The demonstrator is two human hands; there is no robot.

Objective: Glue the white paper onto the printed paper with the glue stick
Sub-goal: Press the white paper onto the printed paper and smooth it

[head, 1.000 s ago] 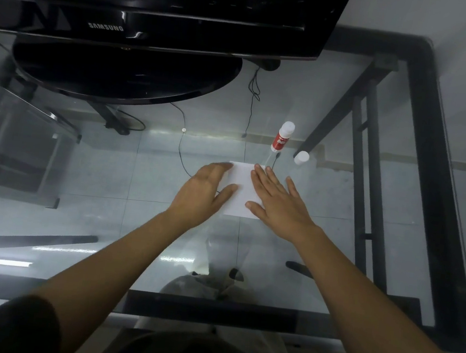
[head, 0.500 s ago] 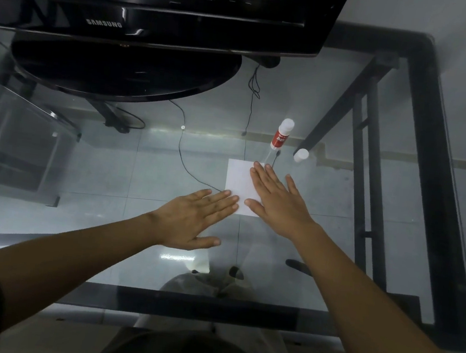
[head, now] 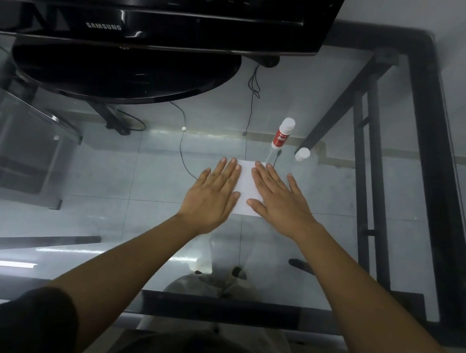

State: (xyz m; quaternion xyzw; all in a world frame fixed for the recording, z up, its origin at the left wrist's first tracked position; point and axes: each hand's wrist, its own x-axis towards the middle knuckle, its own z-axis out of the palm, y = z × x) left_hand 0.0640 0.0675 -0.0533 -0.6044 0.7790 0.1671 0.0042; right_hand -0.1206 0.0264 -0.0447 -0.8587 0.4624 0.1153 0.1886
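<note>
— Where is the white paper (head: pixel 244 187)?

— Flat on the glass desk (head: pixel 320 244), in front of the Samsung monitor (head: pixel 144 24). Both palms lie on it.

— And each grip?

— The left hand (head: pixel 211 195) is spread flat over the paper's left edge; the right hand (head: pixel 278 200) is spread flat over its right side. Neither pinches anything.

— The glue stick (head: pixel 282 133)?

— Upright just beyond the paper's far right corner, its white cap (head: pixel 302 154) standing beside it. I cannot see any printed paper beneath.

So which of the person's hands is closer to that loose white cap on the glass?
The right hand. It lies flat on the white paper, just below and left of the cap. The left hand presses the paper's other side, farther away.
</note>
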